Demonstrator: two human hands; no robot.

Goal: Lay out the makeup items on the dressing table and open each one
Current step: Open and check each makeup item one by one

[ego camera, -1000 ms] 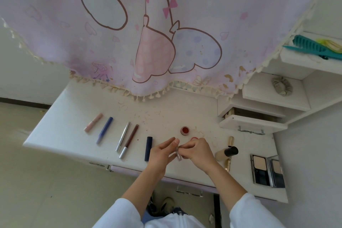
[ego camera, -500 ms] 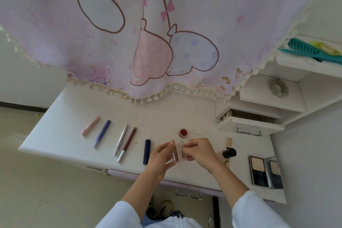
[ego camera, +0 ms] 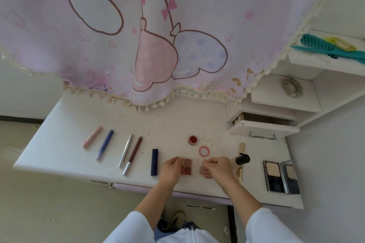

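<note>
Lower centre of frame: small eyeshadow palette (ego camera: 186, 167) lies open and flat near the front edge of the dressing table (ego camera: 65, 156), pans facing up. Left hand (ego camera: 171, 169) sits on its left side, thumb and forefinger pinched on the palette's upper-left corner. Right hand (ego camera: 216, 167) is just right of it, fingers curled and pinching what looks like the clear lid (ego camera: 203, 170), low over the tabletop; can't tell if lid is fully down yet.

Key relation: palette is between the two hands, touching the left, apart from the right. Lid goes down right of the palette, so right hand is the nearer one for that.

Already open, upper right of hands: red pot (ego camera: 193, 139) w/ its ring lid (ego camera: 204, 151) beside; powder compact (ego camera: 281, 176) at far right. Left of the hands, five sticks look capped, long axes running roughly front-to-back; navy lipstick tube (ego camera: 154, 162) is nearest, just left of the left hand. Prob. next.
</note>
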